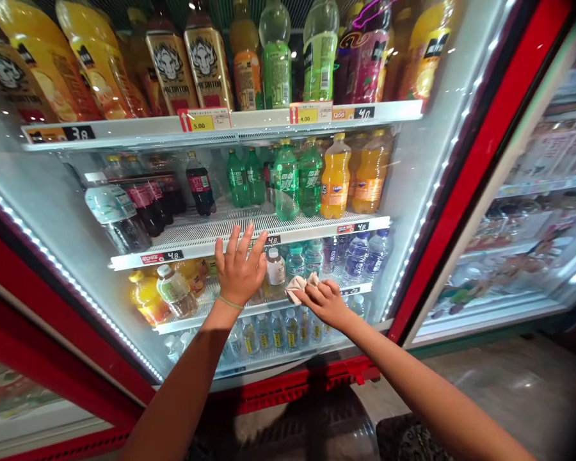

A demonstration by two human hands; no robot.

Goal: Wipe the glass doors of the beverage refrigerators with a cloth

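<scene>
My left hand is raised with its fingers spread in front of the middle shelf's edge and holds nothing. Whether it touches the shelf I cannot tell. In my right hand is a crumpled pale cloth, pinched in front of the lower shelf. Close by the cloth stand a white-capped bottle and a teal-capped bottle. On the middle shelf above are green soda bottles, an orange soda bottle and a dark cola bottle.
Large juice bottles and tan-labelled bottles line the top shelf. Small yellow-labelled bottles fill the bottom row. A red door frame bounds the cooler on the right, with another stocked cooler beyond it.
</scene>
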